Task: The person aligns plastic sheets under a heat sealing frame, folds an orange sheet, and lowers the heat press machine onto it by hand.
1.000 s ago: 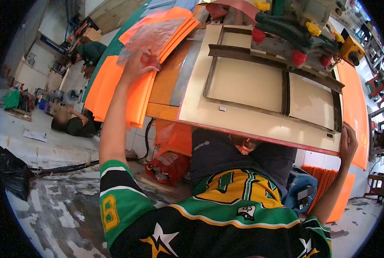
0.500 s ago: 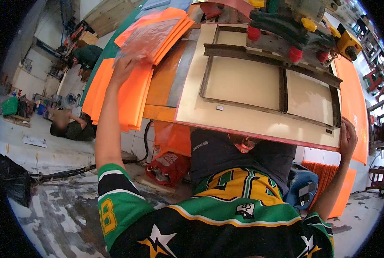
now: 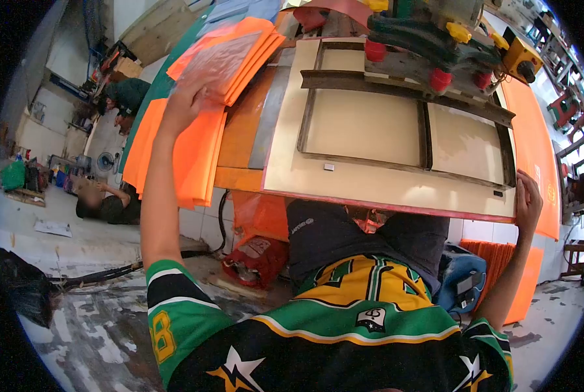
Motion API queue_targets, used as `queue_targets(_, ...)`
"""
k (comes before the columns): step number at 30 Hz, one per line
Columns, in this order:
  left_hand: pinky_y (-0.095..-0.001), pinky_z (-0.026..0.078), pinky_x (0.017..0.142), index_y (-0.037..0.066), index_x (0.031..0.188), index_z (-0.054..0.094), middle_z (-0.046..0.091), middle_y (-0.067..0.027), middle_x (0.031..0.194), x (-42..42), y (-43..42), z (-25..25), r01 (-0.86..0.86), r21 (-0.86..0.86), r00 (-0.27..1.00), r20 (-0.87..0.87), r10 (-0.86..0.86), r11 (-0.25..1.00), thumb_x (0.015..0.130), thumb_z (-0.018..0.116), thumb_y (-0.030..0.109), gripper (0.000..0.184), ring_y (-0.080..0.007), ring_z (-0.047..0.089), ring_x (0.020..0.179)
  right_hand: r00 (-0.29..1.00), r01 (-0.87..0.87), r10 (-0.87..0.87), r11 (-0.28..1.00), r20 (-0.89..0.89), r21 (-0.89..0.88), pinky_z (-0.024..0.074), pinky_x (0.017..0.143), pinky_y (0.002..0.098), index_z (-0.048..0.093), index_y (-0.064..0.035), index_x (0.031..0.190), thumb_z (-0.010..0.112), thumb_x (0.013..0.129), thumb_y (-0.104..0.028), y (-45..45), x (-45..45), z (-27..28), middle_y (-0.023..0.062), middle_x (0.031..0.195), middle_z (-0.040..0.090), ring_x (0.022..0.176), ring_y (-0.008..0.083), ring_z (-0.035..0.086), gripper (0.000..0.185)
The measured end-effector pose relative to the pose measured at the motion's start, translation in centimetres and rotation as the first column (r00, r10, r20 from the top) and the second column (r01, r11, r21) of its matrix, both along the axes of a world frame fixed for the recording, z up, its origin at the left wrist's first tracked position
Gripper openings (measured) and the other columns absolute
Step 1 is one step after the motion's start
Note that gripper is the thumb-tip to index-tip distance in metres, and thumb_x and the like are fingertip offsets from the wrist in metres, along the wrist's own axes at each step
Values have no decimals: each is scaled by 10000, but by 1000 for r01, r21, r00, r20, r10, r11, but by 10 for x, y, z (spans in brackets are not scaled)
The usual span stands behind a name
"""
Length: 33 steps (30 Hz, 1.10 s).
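Note:
My left hand (image 3: 188, 106) reaches to a stack of folded orange sheets (image 3: 260, 53), its fingers bent around the near edge of a clear plastic piece (image 3: 216, 64) on top. The fingertips are partly hidden and smeared. Below that hand, more orange sheets (image 3: 190, 157) hang over the table's left edge. My right hand (image 3: 528, 199) is closed at the right edge of a cream board (image 3: 370, 181). A dark metal frame (image 3: 424, 134) lies on the board, with a crossbar (image 3: 396, 89) across it.
A machine with red knobs (image 3: 440, 80) and a yellow control box (image 3: 522, 59) stands over the board's far side. Orange sheeting (image 3: 530, 144) lies at right. A red bag (image 3: 256, 258) sits under the table. Two people are low down at left, one near a fan (image 3: 105, 161).
The view has shifted slightly, moving the table contents a little left. My left hand has moved slightly further over the stack. My right hand stays at the board's edge.

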State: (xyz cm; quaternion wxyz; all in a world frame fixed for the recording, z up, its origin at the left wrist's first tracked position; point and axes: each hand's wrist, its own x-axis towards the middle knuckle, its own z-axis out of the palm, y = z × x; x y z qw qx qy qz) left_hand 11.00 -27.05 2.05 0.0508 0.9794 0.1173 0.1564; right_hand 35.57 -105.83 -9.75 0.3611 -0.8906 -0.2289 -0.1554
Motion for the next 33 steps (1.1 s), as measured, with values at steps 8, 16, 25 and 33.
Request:
queue_targets(8, -333, 500, 636, -4, 1064, 749, 743, -90, 877, -5, 38, 13, 7, -133, 1000, -14, -9, 991, 921, 758, 139, 203, -154, 639, 693, 999, 35, -34, 999, 11, -24, 521, 1029, 371, 715, 50, 1192, 621, 1030, -101, 0, 2, -2, 190, 1254, 712, 1180, 261, 676, 241)
queue_targets(16, -355, 528, 788, 11, 1037, 743, 755, -102, 924, 32, 27, 30, -80, -295, 994, 51, 100, 952, 952, 718, 437, 435, -180, 689, 851, 1000, 5, -5, 1000, 14, 23, 509, 1030, 372, 712, 62, 1165, 615, 1022, -81, 1, 1, -3, 198, 1236, 713, 1174, 272, 675, 225)
queue_targets(25, -440, 539, 898, 17, 1100, 713, 750, -186, 1085, 162, 29, -8, -260, -169, 961, 47, 272, 951, 876, 662, 677, 698, -309, 716, 1037, 998, -35, 33, 999, 61, 24, 504, 1029, 386, 709, 66, 1146, 602, 1020, -71, 3, 0, 0, 205, 1203, 719, 1157, 290, 677, 214)
queue_targets(33, -477, 535, 921, 44, 1071, 713, 738, -212, 1140, 172, 12, -9, -382, -25, 923, -47, 381, 924, 861, 648, 691, 683, -356, 705, 1080, 999, -21, 24, 998, 37, -60, 506, 1033, 367, 688, 55, 1181, 587, 1044, -78, 0, -2, 3, 176, 1256, 697, 1194, 257, 662, 216)
